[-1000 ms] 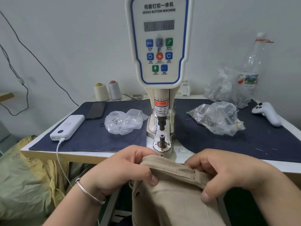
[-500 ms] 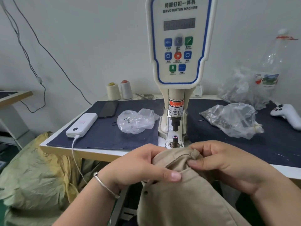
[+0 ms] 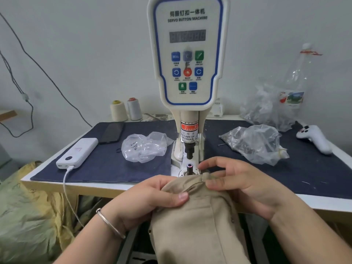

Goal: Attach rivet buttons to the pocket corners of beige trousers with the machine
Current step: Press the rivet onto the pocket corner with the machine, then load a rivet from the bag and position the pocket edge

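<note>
The beige trousers (image 3: 198,225) hang off the table's front edge, their top edge bunched just in front of the servo button machine (image 3: 187,54). My left hand (image 3: 150,199) grips the fabric from the left, thumb on top. My right hand (image 3: 238,183) pinches the folded top edge at the right, close to the lower die post (image 3: 189,168). The upper punch (image 3: 189,152) stands raised above the post. A small rivet (image 3: 232,221) shows on the trousers near my right wrist.
On the navy mat (image 3: 106,164) lie a white power bank (image 3: 78,153) with its cable, a phone (image 3: 112,132), and clear bags of rivets at left (image 3: 144,146) and right (image 3: 255,143). Thread cones (image 3: 125,110), a bottle (image 3: 295,82) and a white controller (image 3: 314,138) stand behind.
Both hands have carried the trousers' top edge forward and up to the die post. My right hand's fingers have opened out from a full grip into a pinch on the fold.
</note>
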Available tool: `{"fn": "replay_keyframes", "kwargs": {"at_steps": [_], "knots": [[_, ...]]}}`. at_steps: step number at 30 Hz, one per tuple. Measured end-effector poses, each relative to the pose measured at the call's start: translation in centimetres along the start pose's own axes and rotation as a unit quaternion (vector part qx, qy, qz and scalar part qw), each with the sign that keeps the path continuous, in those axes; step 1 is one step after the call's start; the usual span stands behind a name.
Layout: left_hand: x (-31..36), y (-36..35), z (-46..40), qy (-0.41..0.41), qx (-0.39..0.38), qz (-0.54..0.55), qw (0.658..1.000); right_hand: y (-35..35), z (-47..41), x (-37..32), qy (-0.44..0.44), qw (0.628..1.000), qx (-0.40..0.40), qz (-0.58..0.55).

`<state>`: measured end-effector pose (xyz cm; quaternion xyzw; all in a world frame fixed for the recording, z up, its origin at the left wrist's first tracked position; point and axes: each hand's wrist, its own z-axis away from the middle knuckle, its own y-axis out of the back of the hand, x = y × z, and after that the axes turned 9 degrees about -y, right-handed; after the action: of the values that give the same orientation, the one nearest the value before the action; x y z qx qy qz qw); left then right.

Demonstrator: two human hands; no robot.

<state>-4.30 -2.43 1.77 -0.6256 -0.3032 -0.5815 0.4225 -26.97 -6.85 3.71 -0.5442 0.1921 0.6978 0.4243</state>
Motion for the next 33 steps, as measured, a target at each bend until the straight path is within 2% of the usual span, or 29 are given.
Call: {"fn": "replay_keyframes", "kwargs": {"at_steps": [2, 4, 5, 7, 8, 10, 12, 15, 19, 21, 24, 29, 33], "knots": [[-0.4, 0.6, 0.1, 0.004, -0.002, -0.015, 1.000, -0.1, -0.2, 0.3, 0.020, 0.999, -0.006, 0.033], [-0.5, 1.3, 0.3, 0.000, -0.002, -0.021, 1.000, 0.0, -0.4, 0.6, 0.061, 0.993, 0.025, 0.097], [-0.4, 1.8, 0.5, -0.001, 0.004, -0.025, 1.000, 0.3, -0.5, 0.6, 0.084, 0.986, 0.057, 0.130], [0.0, 2.9, 1.1, 0.001, 0.036, -0.049, 0.998, 1.7, -0.9, 0.7, 0.111, 0.961, 0.182, 0.178], [0.1, 3.6, 1.3, 0.003, 0.056, -0.071, 0.996, 2.7, -1.1, 0.9, 0.121, 0.934, 0.270, 0.200], [0.0, 4.9, 1.6, 0.005, 0.096, -0.108, 0.989, 5.1, -1.2, 1.2, 0.136, 0.841, 0.444, 0.276], [-0.2, 5.8, 1.6, 0.001, 0.143, -0.128, 0.981, 7.6, -1.3, 1.6, 0.117, 0.751, 0.537, 0.367], [-0.4, 7.0, 0.7, -0.008, 0.200, -0.164, 0.966, 10.4, -2.2, 1.5, 0.065, 0.673, 0.561, 0.479], [-0.3, 8.6, -1.0, -0.001, 0.251, -0.171, 0.953, 12.1, -4.3, 0.4, -0.007, 0.588, 0.512, 0.626], [-0.1, 9.2, -1.9, 0.006, 0.250, -0.186, 0.950, 12.4, -5.3, -0.1, -0.045, 0.580, 0.493, 0.648], [-0.2, 9.6, -3.2, 0.020, 0.248, -0.231, 0.940, 12.7, -5.9, -1.1, -0.090, 0.610, 0.473, 0.629], [-1.2, 11.1, -3.9, 0.023, 0.249, -0.223, 0.942, 13.6, -6.7, -1.9, -0.038, 0.656, 0.443, 0.610], [-1.3, 11.6, -3.8, 0.017, 0.255, -0.200, 0.946, 14.9, -7.8, -2.0, -0.059, 0.644, 0.411, 0.642]]}}
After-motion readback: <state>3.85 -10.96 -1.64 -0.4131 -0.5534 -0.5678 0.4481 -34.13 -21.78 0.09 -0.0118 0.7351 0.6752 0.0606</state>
